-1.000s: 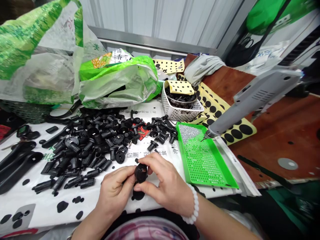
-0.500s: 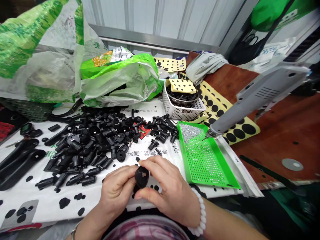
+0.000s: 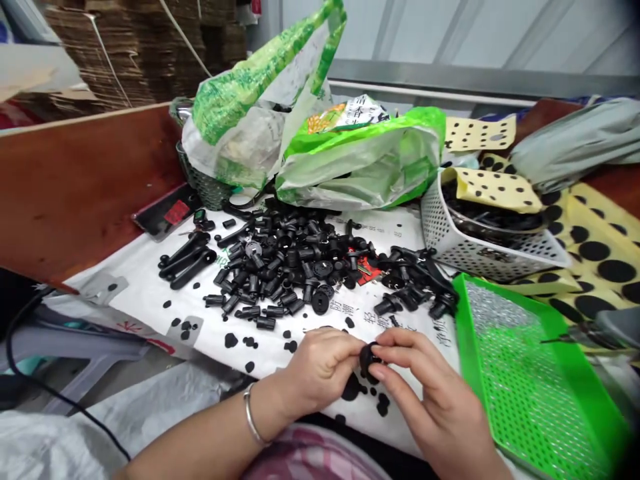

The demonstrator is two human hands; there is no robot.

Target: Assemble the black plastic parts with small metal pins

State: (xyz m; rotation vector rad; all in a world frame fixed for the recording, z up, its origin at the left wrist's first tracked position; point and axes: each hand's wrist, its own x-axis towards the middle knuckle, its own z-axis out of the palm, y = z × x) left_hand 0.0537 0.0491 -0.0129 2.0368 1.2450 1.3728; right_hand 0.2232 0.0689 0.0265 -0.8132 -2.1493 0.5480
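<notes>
My left hand (image 3: 325,367) and my right hand (image 3: 430,393) meet at the front of the table. Between them is a small black round plastic part (image 3: 369,361), held low over the white covering. The left fingers pinch it from the left, while the right thumb and fingertips grip its rim from the right. Fingers cover most of it, so its full shape is hidden. Just beyond the hands lies a large heap of black plastic parts (image 3: 280,267), mostly knobs and short ribbed pieces. Several longer black handles (image 3: 187,260) rest at the heap's left.
To the right sits a green perforated tray (image 3: 530,380) holding small silvery pieces (image 3: 500,308). The tip of an electric screwdriver (image 3: 580,333) hangs over it. Behind stands a white basket (image 3: 500,250) of black parts. Plastic bags (image 3: 360,167) line the back, and a wooden board (image 3: 90,193) borders the left.
The view has swung left, so the table's things appear farther right and more of the left side shows. Both hands still hold the black part, now turned more edge-on.
</notes>
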